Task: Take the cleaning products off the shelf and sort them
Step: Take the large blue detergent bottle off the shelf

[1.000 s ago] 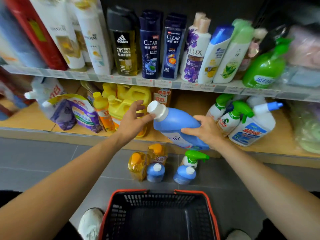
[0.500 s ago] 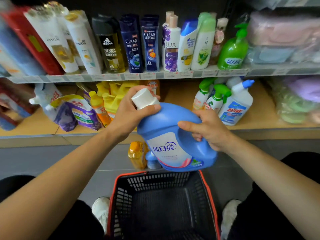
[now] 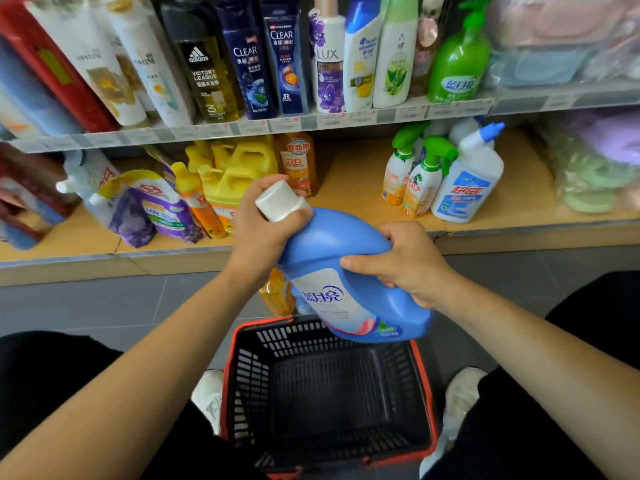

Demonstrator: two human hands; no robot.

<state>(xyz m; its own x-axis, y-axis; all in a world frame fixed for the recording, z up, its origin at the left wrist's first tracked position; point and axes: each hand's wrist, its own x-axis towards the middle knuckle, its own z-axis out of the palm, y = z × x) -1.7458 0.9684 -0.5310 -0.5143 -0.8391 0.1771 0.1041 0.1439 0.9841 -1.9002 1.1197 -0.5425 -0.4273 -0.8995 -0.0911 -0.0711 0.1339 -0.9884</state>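
Holding the blue jug (image 3: 346,265) in both hands, I have it tilted above the basket (image 3: 256,382). Its white cap (image 3: 278,199) points up toward ten o'clock and its flat base hangs down toward four o'clock. The label faces me.

My left hand (image 3: 263,226) is at the jug's ten o'clock end, fingers curled round the neck just under the cap, which sticks out above my knuckles. My right hand (image 3: 405,261) is at the jug's three o'clock side, gripping the handle, with the thumb lying across the blue shoulder. Both hands are closed firmly on the jug, and it touches nothing else.

The basket sits on the floor at six o'clock between my shoes. The jug's base hangs just over its far rim, apart from it. An orange bottle (image 3: 277,292) stands on the floor, partly hidden behind the jug at its eight o'clock.

Beyond my hands at twelve o'clock is the lower shelf (image 3: 356,174). On it, yellow jugs (image 3: 239,168) stand at eleven o'clock near my left hand, and refill pouches (image 3: 156,206) lean at nine o'clock. Green-topped spray bottles (image 3: 422,174) stand at one o'clock, and a white bottle (image 3: 467,181) touches them on their right.
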